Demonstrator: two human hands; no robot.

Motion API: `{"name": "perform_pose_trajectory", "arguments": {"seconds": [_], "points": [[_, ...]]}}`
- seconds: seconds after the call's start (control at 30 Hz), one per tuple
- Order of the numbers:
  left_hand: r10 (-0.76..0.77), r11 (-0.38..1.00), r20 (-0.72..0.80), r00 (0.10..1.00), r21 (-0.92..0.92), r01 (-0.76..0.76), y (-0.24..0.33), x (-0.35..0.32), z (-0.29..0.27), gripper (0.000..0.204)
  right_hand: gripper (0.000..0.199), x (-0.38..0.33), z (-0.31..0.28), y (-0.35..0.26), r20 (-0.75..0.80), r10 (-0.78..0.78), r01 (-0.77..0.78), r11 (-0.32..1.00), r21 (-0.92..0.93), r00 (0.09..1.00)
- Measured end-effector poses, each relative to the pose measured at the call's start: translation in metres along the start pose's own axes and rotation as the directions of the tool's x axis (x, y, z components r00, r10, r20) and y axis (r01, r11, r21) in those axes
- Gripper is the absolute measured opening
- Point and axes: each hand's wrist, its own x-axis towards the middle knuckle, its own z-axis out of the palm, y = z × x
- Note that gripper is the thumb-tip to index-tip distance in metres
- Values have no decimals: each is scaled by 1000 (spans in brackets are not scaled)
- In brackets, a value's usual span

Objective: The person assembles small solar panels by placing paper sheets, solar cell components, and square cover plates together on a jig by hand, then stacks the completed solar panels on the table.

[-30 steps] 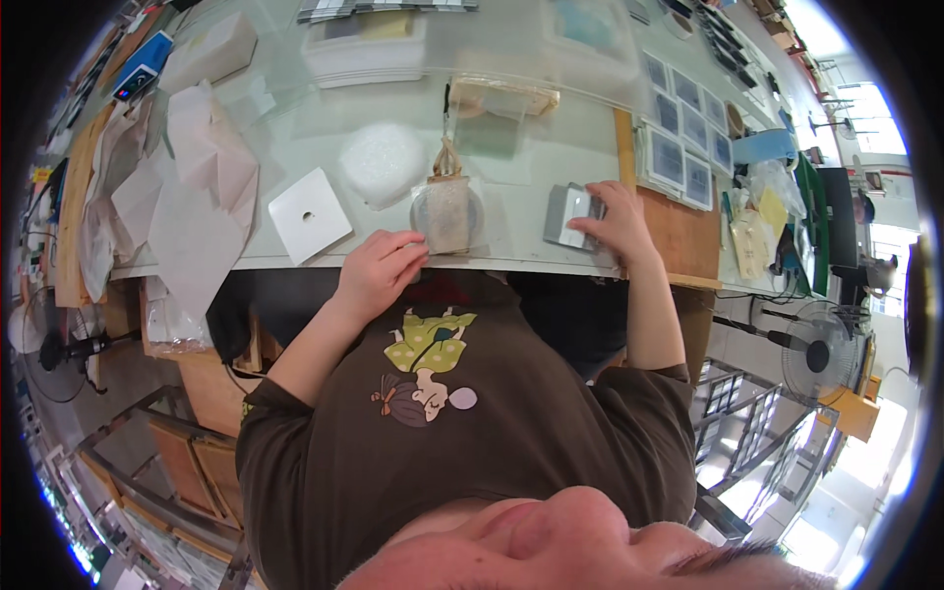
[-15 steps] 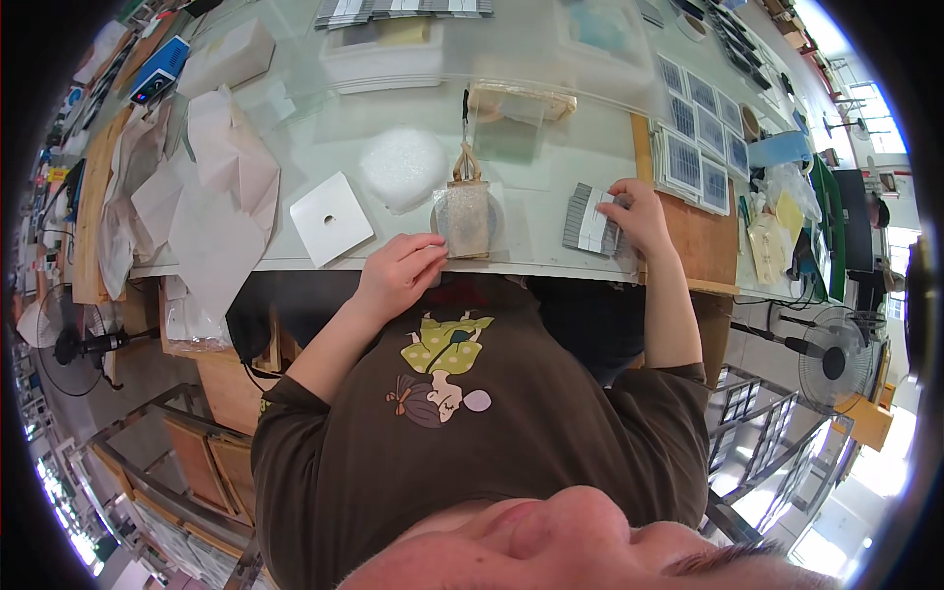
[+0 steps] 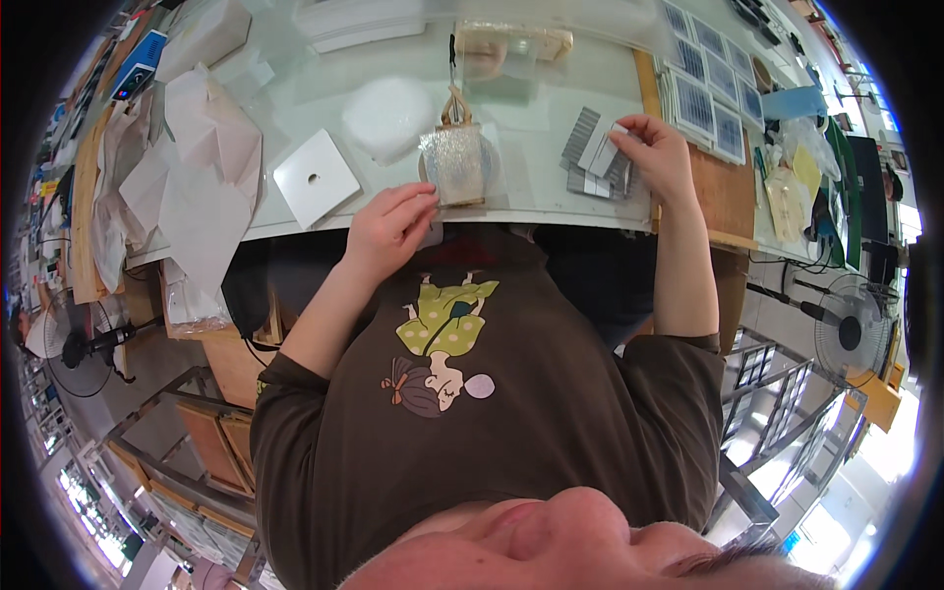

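My right hand pinches a thin grey-and-white cell strip by its right end, thumb against fingers. The strip lies tilted over a small pile of similar grey ribbed strips at the table's near right. My left hand is at the front edge with its fingers stretched out. Its fingertips touch or nearly touch the lower left corner of a shiny translucent rectangular pad. That pad lies over a round plate, mostly covered, with a tan looped cord at its far side.
A white square plate with a hole and white foam lie left of the pad. Crumpled paper covers the far left. Framed dark-blue panels stand stacked at right. A clear box is beyond the pad.
My right hand has pulled one strip askew from the pile, raising it at an angle. My left hand stays by the pad. The whole view has shifted, with the table sitting higher in it.
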Motion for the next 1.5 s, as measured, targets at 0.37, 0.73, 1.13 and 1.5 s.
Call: {"name": "perform_pose_trajectory", "arguments": {"seconds": [0.37,0.73,1.13,1.5], "points": [[-18,999,21,1000,31,17,4,-7,3,21,21,-34,5,7,-122,-22,35,994,102,992],[-8,999,11,1000,31,8,3,-11,6,21,21,-40,9,7,-179,9,21,986,165,984],[-74,995,15,997,-60,75,1,-11,10,21,21,-37,13,13,-200,-38,78,977,199,979],[-63,996,6,998,-55,63,3,-11,11,22,22,-42,12,14,-219,-30,82,968,236,975]]}}
